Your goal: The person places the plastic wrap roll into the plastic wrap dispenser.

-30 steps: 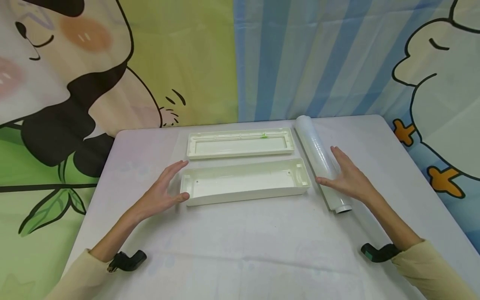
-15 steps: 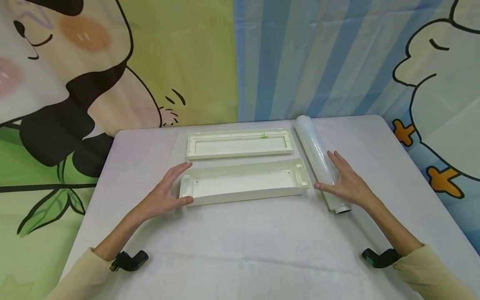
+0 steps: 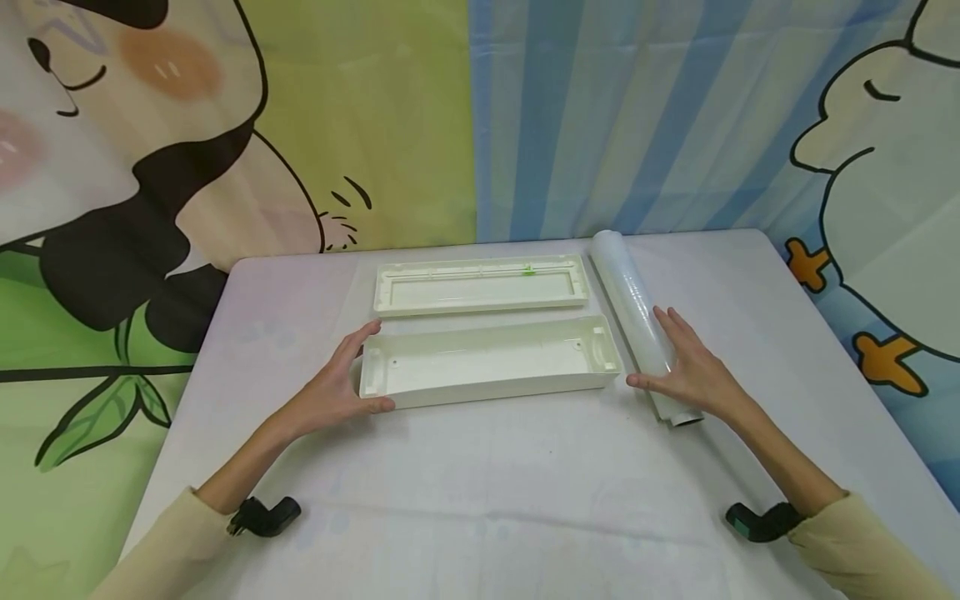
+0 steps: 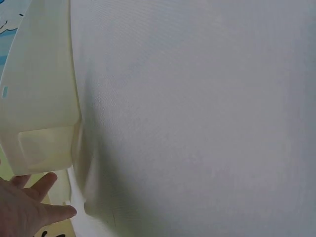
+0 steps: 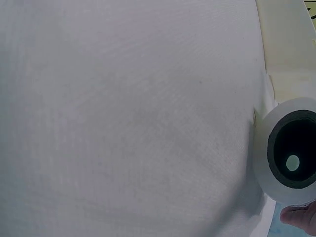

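Observation:
A long cream plastic box [image 3: 495, 392] lies open side up on the white-covered table. At its left end is my left hand [image 3: 330, 390], thumb at the front corner and fingers spread toward the back corner. The left wrist view has those fingers [image 4: 44, 185] extended right by the box's end wall [image 4: 44, 153]. To the right lies a roll of cling film [image 3: 633, 296], its hollow dark core facing the right wrist camera. My right hand [image 3: 699, 371] is spread over the roll's near part, thumb pointing toward the box's right end.
Behind the box lies a matching shallow cream lid [image 3: 480, 296] with a small green piece [image 3: 528, 271] on its rail. A cartoon-printed curtain [image 3: 405, 125] hangs along the table's far edge. Black wrist cameras [image 3: 264, 517] sit at both sleeves.
My left hand has moved slightly right, its thumb now overlapping the box's front corner. The right hand has shifted a little nearer me. Box, lid and roll have stayed in place.

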The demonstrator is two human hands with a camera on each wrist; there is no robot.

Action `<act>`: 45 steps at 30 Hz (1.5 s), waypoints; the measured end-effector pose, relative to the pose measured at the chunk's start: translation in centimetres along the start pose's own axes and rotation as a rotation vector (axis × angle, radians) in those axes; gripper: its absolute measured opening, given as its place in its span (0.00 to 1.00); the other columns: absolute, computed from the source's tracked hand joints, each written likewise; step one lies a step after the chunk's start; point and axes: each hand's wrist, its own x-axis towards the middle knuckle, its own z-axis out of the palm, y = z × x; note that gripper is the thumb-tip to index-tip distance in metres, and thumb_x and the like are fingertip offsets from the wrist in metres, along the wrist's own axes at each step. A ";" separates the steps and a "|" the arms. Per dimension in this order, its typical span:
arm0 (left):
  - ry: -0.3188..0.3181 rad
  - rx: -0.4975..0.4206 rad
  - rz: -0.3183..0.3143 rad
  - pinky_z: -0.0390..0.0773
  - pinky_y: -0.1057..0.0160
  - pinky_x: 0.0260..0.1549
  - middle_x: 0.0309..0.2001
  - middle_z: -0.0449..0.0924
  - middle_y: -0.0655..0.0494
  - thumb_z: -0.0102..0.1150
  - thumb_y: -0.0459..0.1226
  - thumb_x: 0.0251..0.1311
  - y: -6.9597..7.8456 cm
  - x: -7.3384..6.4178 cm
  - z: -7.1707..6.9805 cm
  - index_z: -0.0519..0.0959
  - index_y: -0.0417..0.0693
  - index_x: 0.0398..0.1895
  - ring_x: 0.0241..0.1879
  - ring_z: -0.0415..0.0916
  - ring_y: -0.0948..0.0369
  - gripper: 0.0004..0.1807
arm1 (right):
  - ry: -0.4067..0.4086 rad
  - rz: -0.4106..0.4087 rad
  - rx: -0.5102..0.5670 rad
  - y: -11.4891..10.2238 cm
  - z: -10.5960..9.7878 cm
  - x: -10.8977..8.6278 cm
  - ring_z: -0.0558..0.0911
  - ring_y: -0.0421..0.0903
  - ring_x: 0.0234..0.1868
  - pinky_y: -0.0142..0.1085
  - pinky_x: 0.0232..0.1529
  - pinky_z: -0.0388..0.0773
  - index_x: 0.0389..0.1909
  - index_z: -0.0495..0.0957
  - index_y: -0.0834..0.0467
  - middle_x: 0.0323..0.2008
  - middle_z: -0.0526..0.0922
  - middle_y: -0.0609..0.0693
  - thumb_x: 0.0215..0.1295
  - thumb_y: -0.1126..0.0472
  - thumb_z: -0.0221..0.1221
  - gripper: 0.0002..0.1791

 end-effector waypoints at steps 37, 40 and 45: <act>-0.030 -0.046 -0.179 0.66 0.28 0.61 0.80 0.48 0.36 0.78 0.49 0.53 -1.0 0.8 0.7 0.44 0.55 0.80 0.75 0.54 0.33 0.60 | 0.164 0.049 0.105 -0.2 2.1 -3.0 0.68 0.74 0.64 0.74 0.56 0.70 0.81 0.41 0.67 0.75 0.57 0.75 0.50 0.48 0.79 0.71; -0.034 -0.052 -0.172 0.67 0.28 0.60 0.78 0.50 0.35 0.78 0.49 0.53 -1.2 0.8 0.7 0.44 0.54 0.80 0.74 0.56 0.33 0.60 | 0.165 0.073 0.115 -0.3 2.4 -3.4 0.68 0.73 0.64 0.74 0.56 0.70 0.82 0.41 0.66 0.74 0.57 0.75 0.49 0.48 0.80 0.71; -0.047 -0.053 -0.166 0.67 0.30 0.60 0.76 0.53 0.33 0.78 0.49 0.54 -1.2 0.8 0.7 0.44 0.53 0.79 0.71 0.59 0.36 0.60 | 0.212 0.057 0.105 -0.1 3.0 -4.0 0.69 0.73 0.62 0.74 0.54 0.70 0.81 0.43 0.68 0.72 0.59 0.76 0.47 0.51 0.81 0.70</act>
